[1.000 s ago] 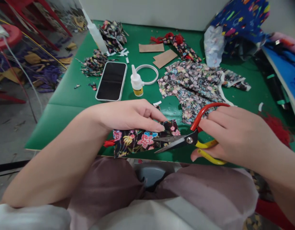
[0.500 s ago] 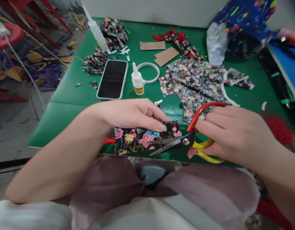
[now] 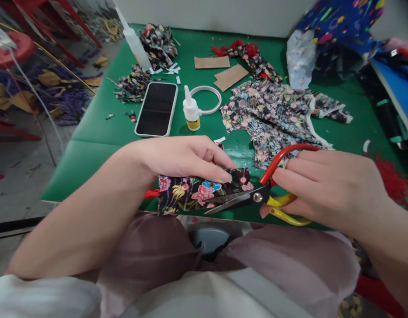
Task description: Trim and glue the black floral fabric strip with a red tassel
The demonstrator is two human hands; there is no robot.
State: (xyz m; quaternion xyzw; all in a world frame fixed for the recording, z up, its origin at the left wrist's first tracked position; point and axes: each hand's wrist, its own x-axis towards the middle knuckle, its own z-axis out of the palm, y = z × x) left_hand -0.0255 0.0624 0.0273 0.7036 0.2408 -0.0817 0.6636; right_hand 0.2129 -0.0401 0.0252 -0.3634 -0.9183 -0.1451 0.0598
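Note:
My left hand (image 3: 190,159) pinches a strip of black floral fabric (image 3: 177,196) at the near edge of the green table, thumb on top and fingers beneath. Red threads (image 3: 152,194) stick out from the strip's left end. In my right hand (image 3: 326,185) is a pair of scissors (image 3: 257,197) with one red and one yellow handle. Their blades point left across the strip's lower right part, slightly apart. Beyond the scissors lies a larger piece of floral fabric (image 3: 263,110), partly behind my right hand.
Past my hands are a phone (image 3: 156,109), a small glue bottle (image 3: 192,112), a white tape ring (image 3: 220,99) and brown card pieces (image 3: 212,62). A taller bottle (image 3: 137,48) stands by shredded fabric (image 3: 132,84). Red thread (image 3: 391,176) lies at the right.
The scissor blades have drawn slightly closer together and their tips have shifted a little left along the strip. My left hand keeps its grip.

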